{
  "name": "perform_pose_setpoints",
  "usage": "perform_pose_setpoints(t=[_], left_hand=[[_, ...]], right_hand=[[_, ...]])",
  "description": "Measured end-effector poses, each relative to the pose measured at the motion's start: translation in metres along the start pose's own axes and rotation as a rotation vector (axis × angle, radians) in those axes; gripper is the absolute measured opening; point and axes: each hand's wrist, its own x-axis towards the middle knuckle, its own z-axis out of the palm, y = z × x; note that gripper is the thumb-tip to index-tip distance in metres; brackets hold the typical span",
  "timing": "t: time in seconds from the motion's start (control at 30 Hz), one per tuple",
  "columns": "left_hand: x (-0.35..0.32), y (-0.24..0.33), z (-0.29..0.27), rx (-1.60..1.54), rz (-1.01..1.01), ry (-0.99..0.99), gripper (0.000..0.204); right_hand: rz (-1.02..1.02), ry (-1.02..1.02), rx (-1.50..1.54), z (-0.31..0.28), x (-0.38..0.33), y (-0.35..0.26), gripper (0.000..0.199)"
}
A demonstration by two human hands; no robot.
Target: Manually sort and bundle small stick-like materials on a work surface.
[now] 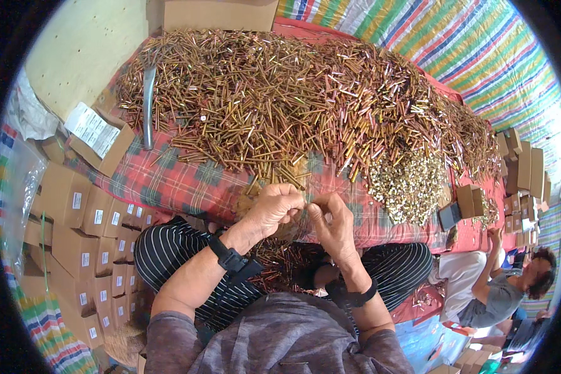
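Observation:
A big heap of long brass-coloured screws (274, 100) covers a red checked cloth (168, 184) in front of me. My left hand (274, 209) is closed around a bunch of these screws at the cloth's near edge. Touching it from the right, my right hand (332, 224) pinches screws between thumb and fingers. More screws (274, 258) lie in my lap between my striped trouser legs. Both wrists wear black straps.
Stacked small cardboard boxes (87, 243) stand at my left, one open box (103, 140) on the cloth's left edge. A pile of small pale fasteners (408, 184) lies right. A metal bar (148, 103) rests on the heap. Another person (511, 283) sits at the right beside more boxes (523, 168).

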Motion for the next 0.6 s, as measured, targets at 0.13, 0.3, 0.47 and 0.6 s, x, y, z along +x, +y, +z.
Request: perform_pose_setpoints(t=[0.13, 0.3, 0.47, 0.6], left_hand=[[0.0, -0.002, 0.001, 0.001, -0.002, -0.007, 0.007], [0.0, -0.002, 0.002, 0.014, 0.0, 0.016, 0.006], [0.002, -0.003, -0.003, 0.06, 0.051, 0.022, 0.003], [-0.007, 0.018, -0.008, 0.84, 0.194, -0.49, 0.016]], right_hand=[[0.357, -0.112, 0.111, -0.004, 0.001, -0.004, 0.023], [-0.217, 0.057, -0.287, 0.0, -0.001, -0.001, 0.034], [0.307, -0.103, 0.211, -0.002, 0.0, 0.0, 0.04], [0.308, -0.359, -0.028, -0.016, 0.015, 0.005, 0.034]])
